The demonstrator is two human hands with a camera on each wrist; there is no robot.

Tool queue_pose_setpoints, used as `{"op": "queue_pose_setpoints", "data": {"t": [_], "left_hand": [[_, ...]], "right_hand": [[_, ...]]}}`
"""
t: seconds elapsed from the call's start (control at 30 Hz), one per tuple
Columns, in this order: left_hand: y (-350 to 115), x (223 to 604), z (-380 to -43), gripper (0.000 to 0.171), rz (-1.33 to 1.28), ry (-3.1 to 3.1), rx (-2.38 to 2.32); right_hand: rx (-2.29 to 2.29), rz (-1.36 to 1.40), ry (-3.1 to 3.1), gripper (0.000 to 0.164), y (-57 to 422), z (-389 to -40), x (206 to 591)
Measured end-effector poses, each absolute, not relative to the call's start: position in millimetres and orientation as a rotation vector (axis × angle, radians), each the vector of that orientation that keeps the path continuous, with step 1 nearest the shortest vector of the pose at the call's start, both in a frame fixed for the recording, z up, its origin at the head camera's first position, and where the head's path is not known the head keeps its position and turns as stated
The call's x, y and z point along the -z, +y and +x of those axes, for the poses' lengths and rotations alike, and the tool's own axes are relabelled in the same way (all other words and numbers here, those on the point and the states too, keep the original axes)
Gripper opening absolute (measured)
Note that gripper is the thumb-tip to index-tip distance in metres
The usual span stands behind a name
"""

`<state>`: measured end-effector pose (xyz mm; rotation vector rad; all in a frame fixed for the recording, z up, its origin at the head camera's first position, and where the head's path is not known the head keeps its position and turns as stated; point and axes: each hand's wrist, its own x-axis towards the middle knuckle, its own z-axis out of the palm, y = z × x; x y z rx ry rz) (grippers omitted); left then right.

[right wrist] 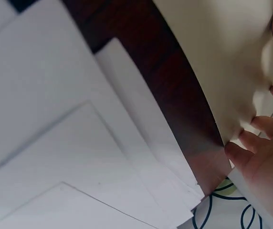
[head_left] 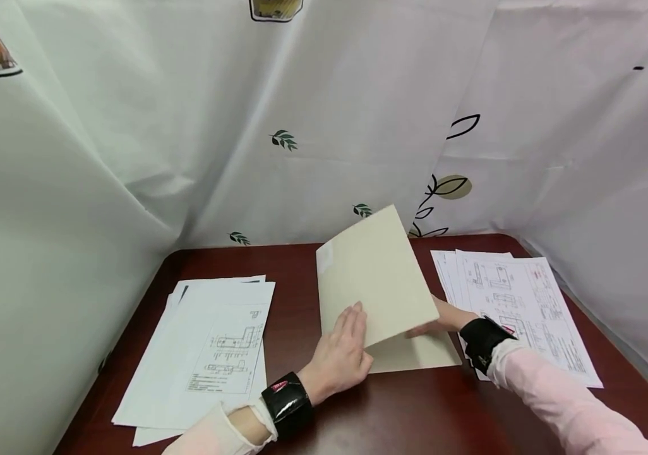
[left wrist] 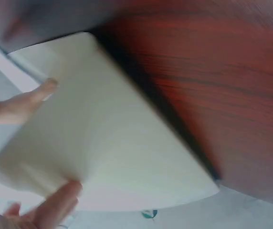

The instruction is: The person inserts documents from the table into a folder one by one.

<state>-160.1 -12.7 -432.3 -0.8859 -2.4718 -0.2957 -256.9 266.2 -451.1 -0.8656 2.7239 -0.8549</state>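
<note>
A cream folder [head_left: 375, 278] stands partly open near the middle of a dark red-brown table [head_left: 409, 417], its cover tilted up above the lower leaf, which lies on the wood. The left hand [head_left: 340, 354] rests on the outside of the cover near its lower edge, fingers straight and close together. The right hand [head_left: 443, 316] reaches in beneath the cover from the right, partly hidden in the head view; the right wrist view shows its fingers a little apart, tips touching the cream card. Whether either thumb pinches is hard to tell. Papers with technical drawings lie in two overlapping piles, the left pile [head_left: 187, 379] apart from the folder, the right pile [head_left: 506, 291] beside the right wrist. Both wrists wear black bands [head_left: 288, 403]. Behind hangs a white curtain [head_left: 352, 82] printed with leaves.
</note>
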Motion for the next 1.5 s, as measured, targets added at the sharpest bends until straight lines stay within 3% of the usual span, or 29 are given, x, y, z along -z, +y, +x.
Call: {"op": "queue_pose_setpoints", "data": {"t": [0.2,0.53,0.67,0.9,1.5], "left_hand": [[-24.5,410.1,-161.6,0.063,-0.715,-2.311,0.436],[-64.4,365.0,-170.7,0.062,-0.68,-2.062,0.733],[-85.9,356.5,-174.2,0.054,-0.678,-1.982,0.805],[-124.4,367.1,-167.1,0.032,-0.567,-2.044,0.882],[-192.9,393.9,-151.2,0.029,-0.268,-2.362,0.619]], "right_hand": [[0.526,-0.84,2.753,0.092,259.9,-266.5,447.4],[0.523,-0.798,2.72,0.092,265.4,-269.1,450.3],[0.515,-0.801,2.732,0.092,270.0,-268.5,446.9],[0.515,-0.795,2.738,0.092,276.9,-268.6,443.6],[0.525,-0.79,2.729,0.093,278.0,-267.6,446.6]]}}
